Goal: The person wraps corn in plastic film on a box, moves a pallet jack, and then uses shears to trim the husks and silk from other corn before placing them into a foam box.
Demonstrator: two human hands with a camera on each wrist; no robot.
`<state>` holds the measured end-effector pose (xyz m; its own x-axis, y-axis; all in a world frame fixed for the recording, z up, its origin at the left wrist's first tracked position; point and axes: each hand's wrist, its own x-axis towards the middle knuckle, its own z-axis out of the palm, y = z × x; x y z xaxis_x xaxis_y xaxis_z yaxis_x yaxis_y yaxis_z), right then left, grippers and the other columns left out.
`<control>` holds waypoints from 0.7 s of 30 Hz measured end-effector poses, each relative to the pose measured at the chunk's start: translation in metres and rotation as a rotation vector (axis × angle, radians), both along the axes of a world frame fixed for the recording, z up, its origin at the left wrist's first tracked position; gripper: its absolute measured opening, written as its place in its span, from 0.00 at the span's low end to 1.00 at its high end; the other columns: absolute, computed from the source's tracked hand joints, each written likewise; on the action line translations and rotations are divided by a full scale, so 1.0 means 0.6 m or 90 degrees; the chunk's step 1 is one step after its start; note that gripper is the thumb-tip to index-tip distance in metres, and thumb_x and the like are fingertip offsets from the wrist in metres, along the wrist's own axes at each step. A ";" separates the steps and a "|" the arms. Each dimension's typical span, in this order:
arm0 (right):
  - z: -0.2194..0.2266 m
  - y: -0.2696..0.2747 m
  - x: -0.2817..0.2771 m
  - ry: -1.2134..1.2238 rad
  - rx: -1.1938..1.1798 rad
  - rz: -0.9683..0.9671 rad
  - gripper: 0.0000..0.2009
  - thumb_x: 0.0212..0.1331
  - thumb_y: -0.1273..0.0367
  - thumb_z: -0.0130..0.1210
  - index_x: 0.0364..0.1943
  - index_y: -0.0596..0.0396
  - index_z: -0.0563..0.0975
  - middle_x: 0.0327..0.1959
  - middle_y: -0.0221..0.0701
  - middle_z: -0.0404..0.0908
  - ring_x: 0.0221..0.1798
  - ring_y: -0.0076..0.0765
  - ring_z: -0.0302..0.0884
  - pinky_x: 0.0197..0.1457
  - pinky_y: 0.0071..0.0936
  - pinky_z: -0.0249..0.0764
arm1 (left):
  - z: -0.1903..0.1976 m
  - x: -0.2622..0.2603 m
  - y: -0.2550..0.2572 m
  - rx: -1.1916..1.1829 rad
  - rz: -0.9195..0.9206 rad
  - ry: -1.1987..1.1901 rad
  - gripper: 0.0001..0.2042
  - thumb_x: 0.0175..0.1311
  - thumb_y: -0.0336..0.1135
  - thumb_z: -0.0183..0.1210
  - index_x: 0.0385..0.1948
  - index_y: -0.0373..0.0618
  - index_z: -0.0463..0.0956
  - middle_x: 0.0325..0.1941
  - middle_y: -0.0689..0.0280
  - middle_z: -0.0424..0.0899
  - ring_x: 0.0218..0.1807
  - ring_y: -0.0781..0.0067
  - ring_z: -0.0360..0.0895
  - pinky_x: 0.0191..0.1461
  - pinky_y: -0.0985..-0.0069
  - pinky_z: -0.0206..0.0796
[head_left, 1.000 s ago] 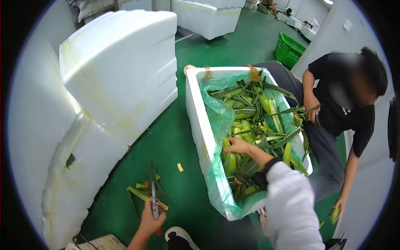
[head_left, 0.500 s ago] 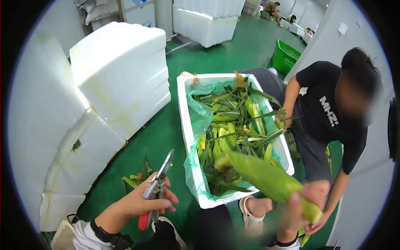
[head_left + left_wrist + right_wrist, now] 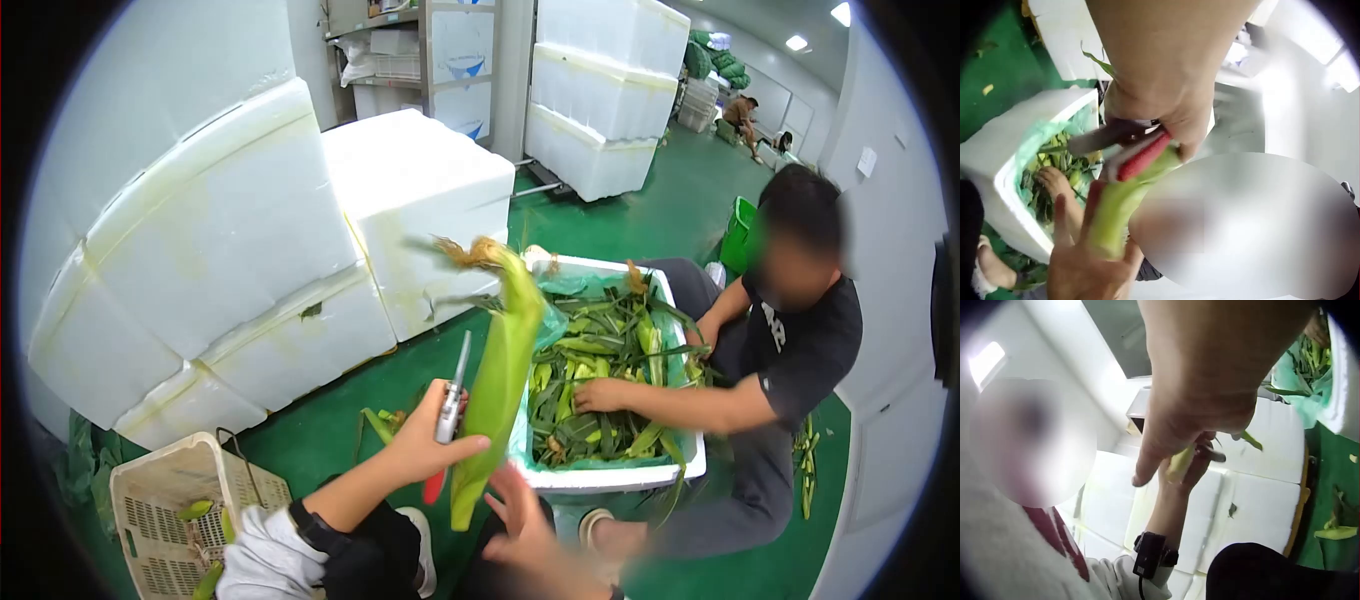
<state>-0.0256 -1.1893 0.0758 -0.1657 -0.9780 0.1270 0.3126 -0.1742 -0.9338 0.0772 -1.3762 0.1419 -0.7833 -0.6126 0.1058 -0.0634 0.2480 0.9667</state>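
An unpeeled ear of corn (image 3: 500, 370) stands upright before me, brown silk at its top. My left hand (image 3: 425, 440) grips metal shears (image 3: 450, 405) with red on the handle and holds the corn, thumb across its lower part. In the left wrist view, the red handle (image 3: 1144, 156) lies against the corn (image 3: 1113, 215). My right hand (image 3: 525, 530), blurred, is beside the corn's lower end, fingers spread; the left wrist view shows this hand (image 3: 1088, 269) open too. The right wrist view shows the corn's pale end (image 3: 1180, 464) below my right hand (image 3: 1200, 394); contact is unclear.
A white foam box (image 3: 600, 482) holds corn and leaves, with another person's hand (image 3: 600, 395) inside it. That person (image 3: 800, 330) sits at the right. A cream crate (image 3: 185, 450) stands lower left; foam boxes (image 3: 430, 200) are stacked behind. Scraps (image 3: 380, 425) lie on the floor.
My right hand has lifted corn from the box and brought it left; my left hand now holds that corn along with the shears. The right fingers have opened. The other person's hand has reached into the box.
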 end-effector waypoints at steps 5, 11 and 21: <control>0.007 -0.113 -0.010 -0.251 0.154 -0.305 0.23 0.62 0.66 0.53 0.59 0.53 0.60 0.50 0.34 0.70 0.54 0.35 0.68 0.55 0.34 0.68 | -0.022 0.009 0.092 -0.085 0.056 -0.164 0.28 0.48 0.37 0.67 0.49 0.41 0.63 0.40 0.56 0.75 0.41 0.61 0.77 0.45 0.69 0.68; -0.059 -0.133 -0.025 -0.356 0.095 -0.430 0.21 0.60 0.68 0.55 0.56 0.54 0.63 0.47 0.33 0.70 0.49 0.34 0.70 0.53 0.36 0.71 | -0.158 0.158 0.164 0.481 0.236 -0.065 0.24 0.53 0.29 0.59 0.54 0.43 0.63 0.46 0.61 0.74 0.48 0.67 0.74 0.49 0.74 0.66; -0.078 -0.127 0.005 -0.380 -0.015 -0.478 0.31 0.56 0.71 0.54 0.63 0.47 0.53 0.50 0.39 0.68 0.52 0.44 0.71 0.57 0.43 0.71 | -0.151 0.141 0.147 1.053 0.022 0.063 0.26 0.56 0.28 0.50 0.60 0.48 0.60 0.52 0.58 0.73 0.63 0.51 0.65 0.65 0.47 0.55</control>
